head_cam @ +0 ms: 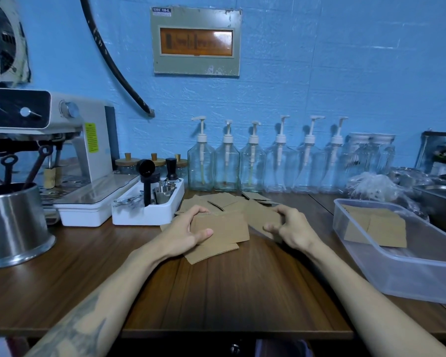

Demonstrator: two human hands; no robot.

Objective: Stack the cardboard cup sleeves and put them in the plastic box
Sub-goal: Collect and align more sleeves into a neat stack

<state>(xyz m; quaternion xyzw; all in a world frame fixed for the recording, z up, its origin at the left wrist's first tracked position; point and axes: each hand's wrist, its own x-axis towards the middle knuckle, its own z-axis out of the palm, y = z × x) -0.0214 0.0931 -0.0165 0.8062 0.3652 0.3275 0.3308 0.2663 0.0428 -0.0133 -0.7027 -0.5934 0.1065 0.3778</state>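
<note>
My left hand (pixel 188 231) grips a small stack of flat brown cardboard cup sleeves (pixel 224 229) by its left end, thumb on top. Right of it, my right hand (pixel 290 226) pinches another sleeve (pixel 262 216) with curled fingers. Loose sleeves (pixel 216 199) lie spread over the wooden counter behind both hands, and one sleeve (pixel 211 252) sticks out under the stack. At the right stands the clear plastic box (pixel 407 274), holding a few sleeves (pixel 376 226) at its far end.
A white tool tray (pixel 139 215) and an espresso machine (pixel 62 140) stand to the left, with a steel canister (pixel 13 225) in front. Several glass pump bottles (pixel 252 163) line the blue wall. A steel basin (pixel 438 194) and plastic bags (pixel 376 186) lie behind the box.
</note>
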